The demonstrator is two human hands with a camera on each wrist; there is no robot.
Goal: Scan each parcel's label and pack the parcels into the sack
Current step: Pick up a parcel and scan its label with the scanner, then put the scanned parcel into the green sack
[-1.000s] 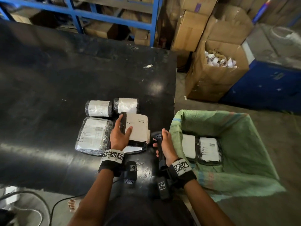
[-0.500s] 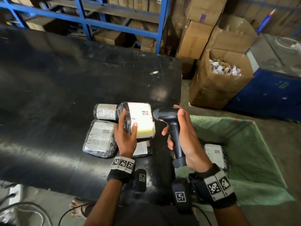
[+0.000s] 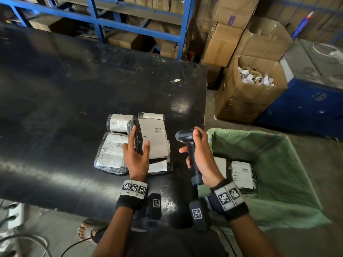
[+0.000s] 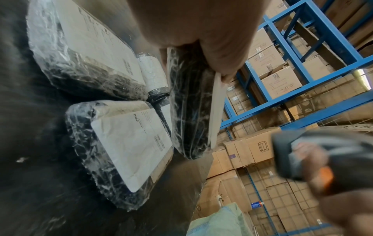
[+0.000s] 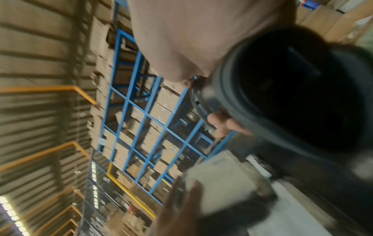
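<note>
- The left hand (image 3: 136, 158) grips a black-wrapped parcel (image 3: 154, 140) by its near left edge, thumb on the white label and fingers round the dark side — the parcel is raised off the table and tilted, label face up toward the person.
- The right hand (image 3: 201, 156) is wrapped round the handle of a dark barcode scanner (image 3: 187, 145); the scanner's head points left, at the held parcel, with a clear gap between the two.
- In the left wrist view the held parcel (image 4: 187, 102) shows edge on, its label a thin pale strip, and the scanner is a blur at the lower right.
- The right wrist view is badly smeared; the scanner's body (image 5: 292, 95) fills the right side and little more can be made out.
- On the black table (image 3: 65, 108), under and beside the held parcel, lie four more: a flat clear-wrapped one (image 3: 111, 153) at the left, two small rolled ones (image 3: 118, 123) and (image 3: 151, 115) at the far side, and a flat one (image 3: 159, 166) right beneath the hand.
- The green sack (image 3: 278, 164) stands open just right of the table's edge — two labelled parcels (image 3: 242, 175) already lie at its bottom, side by side.
- Beyond the sack sits an open cardboard box (image 3: 246, 101) with paper scraps in it; blue shelving (image 3: 141, 21) with cartons stands behind the table.
</note>
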